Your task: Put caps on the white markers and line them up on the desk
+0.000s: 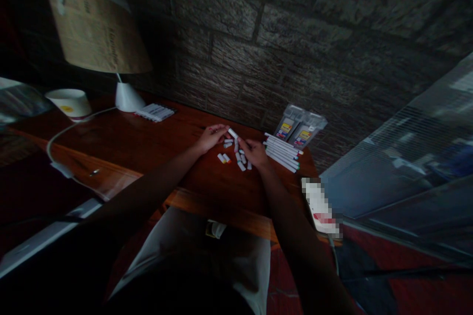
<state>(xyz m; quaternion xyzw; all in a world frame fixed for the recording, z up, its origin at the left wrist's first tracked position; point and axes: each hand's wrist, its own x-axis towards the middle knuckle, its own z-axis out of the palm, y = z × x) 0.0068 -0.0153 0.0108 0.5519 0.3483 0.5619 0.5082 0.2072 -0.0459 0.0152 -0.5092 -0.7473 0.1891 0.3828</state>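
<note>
In front of me, a short white cylinder that looks like a marker cap (232, 133) is held between my two hands. My left hand (214, 138) is closed, with its fingertips pinching the upper end. My right hand (255, 152) is closed too, its thumb and fingers at the lower end. Several similar short white pieces (241, 165), some with coloured ends, lie loose under and beside my right hand. Two more pieces (223, 158) with yellow and orange ends rest a little to the left. Just right of my right hand, several white markers (283, 153) lie side by side.
Two clear plastic cases (300, 128) stand by the stone wall (240, 34). Along the left of the wooden table (185, 128) are a lamp (127, 98), a paper cup (72, 103) and a row of markers (155, 112). A pixelated pale object (320, 204) lies at the right edge.
</note>
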